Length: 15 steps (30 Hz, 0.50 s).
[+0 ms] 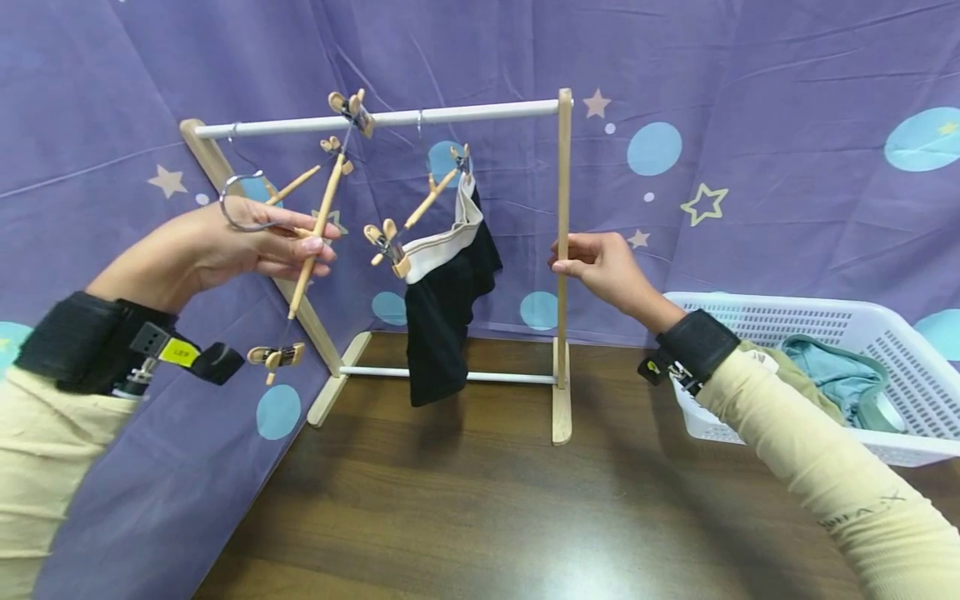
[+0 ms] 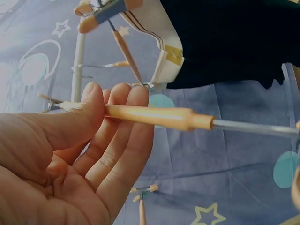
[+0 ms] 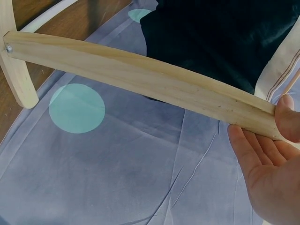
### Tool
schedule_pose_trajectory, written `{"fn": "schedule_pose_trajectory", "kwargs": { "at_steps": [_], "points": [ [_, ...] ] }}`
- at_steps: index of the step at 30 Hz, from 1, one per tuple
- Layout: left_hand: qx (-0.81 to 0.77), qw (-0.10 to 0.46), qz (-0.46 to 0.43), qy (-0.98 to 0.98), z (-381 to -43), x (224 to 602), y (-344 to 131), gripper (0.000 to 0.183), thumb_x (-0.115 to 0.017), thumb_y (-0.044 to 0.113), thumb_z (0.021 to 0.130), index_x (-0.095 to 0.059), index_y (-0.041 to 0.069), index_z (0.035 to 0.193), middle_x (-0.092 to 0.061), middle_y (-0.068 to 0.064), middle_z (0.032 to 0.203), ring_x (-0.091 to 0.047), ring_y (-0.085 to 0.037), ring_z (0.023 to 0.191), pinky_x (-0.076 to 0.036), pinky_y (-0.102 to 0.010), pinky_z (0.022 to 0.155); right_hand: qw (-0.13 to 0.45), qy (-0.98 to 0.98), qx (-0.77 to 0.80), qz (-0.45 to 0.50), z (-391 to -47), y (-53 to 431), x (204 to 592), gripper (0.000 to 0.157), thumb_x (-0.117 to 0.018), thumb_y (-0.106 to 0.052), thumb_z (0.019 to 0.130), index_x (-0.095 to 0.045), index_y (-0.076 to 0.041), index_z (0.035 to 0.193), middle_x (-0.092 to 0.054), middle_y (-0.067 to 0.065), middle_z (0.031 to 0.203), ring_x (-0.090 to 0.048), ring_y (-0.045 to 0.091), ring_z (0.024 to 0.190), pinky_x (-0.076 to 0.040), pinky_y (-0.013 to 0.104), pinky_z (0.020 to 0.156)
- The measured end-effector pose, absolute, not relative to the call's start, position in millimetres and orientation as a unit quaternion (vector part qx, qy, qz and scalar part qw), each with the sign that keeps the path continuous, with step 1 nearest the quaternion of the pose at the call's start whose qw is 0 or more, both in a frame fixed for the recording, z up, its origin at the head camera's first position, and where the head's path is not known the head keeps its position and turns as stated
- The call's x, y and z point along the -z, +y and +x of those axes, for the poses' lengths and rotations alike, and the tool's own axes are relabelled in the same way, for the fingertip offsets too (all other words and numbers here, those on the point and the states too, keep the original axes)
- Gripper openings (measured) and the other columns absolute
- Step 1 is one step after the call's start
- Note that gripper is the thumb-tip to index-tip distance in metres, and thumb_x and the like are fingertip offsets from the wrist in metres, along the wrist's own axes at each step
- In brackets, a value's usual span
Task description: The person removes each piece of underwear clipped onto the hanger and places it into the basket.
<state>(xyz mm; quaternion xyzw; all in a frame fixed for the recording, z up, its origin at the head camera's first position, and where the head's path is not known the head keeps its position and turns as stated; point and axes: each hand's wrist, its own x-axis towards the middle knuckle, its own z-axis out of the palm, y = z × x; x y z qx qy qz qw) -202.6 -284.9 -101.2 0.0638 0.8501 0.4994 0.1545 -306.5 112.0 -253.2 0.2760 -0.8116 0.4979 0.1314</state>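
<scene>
In the head view my left hand [image 1: 262, 237] pinches the wooden bar of a clip hanger [image 1: 324, 200] between thumb and fingers. Its metal hook [image 1: 225, 200] lies over the back of the hand, and the clips at both ends hold nothing. My right hand [image 1: 600, 265] grips the right wooden post [image 1: 562, 292] of a small clothes rack, thumb on one side and fingers on the other in the right wrist view. From the rack's white rail [image 1: 480, 111] hangs a second hanger [image 1: 433, 200], its clips on the light waistband of a black garment [image 1: 442, 333].
A white plastic basket [image 1: 817, 304] stands at the right, with a teal garment [image 1: 832, 375] and an olive one [image 1: 802, 379] inside. Another clip hanger [image 1: 296, 183] hangs at the rail's left. Behind is a purple patterned cloth [image 1: 787, 208]; the rack stands on a brown wooden table [image 1: 450, 500].
</scene>
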Motion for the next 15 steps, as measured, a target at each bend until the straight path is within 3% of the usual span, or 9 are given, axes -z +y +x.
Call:
{"fn": "schedule_pose_trajectory", "kwargs": {
  "at_steps": [6, 15],
  "points": [
    [-0.477, 0.155, 0.054, 0.864, -203.9, 107.8, -294.7, 0.025, -0.055, 0.011, 0.098, -0.07, 0.031, 0.094, -0.078, 0.01, 0.083, -0.072, -0.01, 0.085, -0.062, -0.019, 0.072, 0.128, -0.815, -0.495, 0.271, -305.9, 112.0, 253.2, 0.022, -0.071, -0.007, 0.087, -0.071, 0.003, 0.107, -0.075, 0.022, 0.101, -0.071, 0.02, 0.09, -0.061, 0.021, 0.075],
    [-0.429, 0.151, 0.025, 0.89, -216.5, 103.6, -309.3, 0.021, -0.058, 0.018, 0.097, -0.071, 0.034, 0.091, -0.076, 0.015, 0.079, -0.069, -0.006, 0.08, -0.059, -0.02, 0.068, 0.128, -0.809, -0.506, 0.27, -305.3, 111.6, 252.7, 0.023, -0.071, -0.005, 0.087, -0.071, 0.004, 0.107, -0.075, 0.024, 0.1, -0.07, 0.013, 0.087, -0.057, 0.012, 0.072]
  ]
}}
